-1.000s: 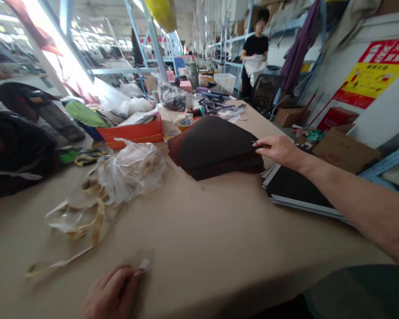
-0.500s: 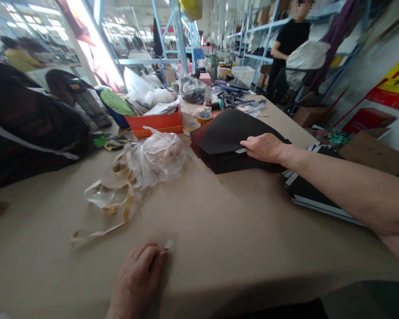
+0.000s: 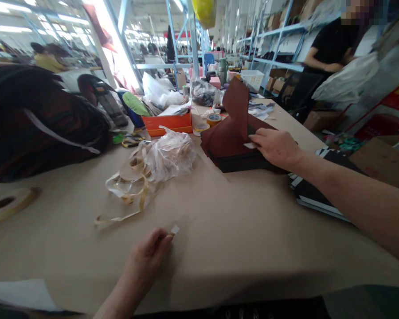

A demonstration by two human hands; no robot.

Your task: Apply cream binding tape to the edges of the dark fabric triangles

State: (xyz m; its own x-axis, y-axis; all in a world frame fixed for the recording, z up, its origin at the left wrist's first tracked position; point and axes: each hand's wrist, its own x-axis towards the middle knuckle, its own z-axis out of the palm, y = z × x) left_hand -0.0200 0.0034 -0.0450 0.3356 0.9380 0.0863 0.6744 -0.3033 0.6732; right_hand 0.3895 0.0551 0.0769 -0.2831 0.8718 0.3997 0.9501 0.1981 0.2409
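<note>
My right hand (image 3: 279,146) reaches across the table, its fingers closed on the edge of a thin, leather-like reddish-brown sheet (image 3: 236,99). One part of that sheet stands up and bends over. A small white tab (image 3: 251,145) sticks out at the right fingertips. More brown sheets (image 3: 224,141) with black edges lie beneath. Near the front of the table, my left hand (image 3: 149,252) pinches a small white piece (image 3: 175,229) between thumb and fingers. What these white pieces are made of I cannot tell.
Left of the sheets lie a clear plastic bag (image 3: 171,153) and loose tan tape (image 3: 142,199). A tape roll (image 3: 11,204) is at far left. Behind stand an orange box (image 3: 168,123) and tape rolls (image 3: 213,118). Black boards (image 3: 322,190) are stacked under my right forearm. A person (image 3: 332,48) stands at back right.
The raised sheet has swung upright and now shows its brown face instead of its black one. My left hand has moved slightly forward with its white piece. The view has turned left.
</note>
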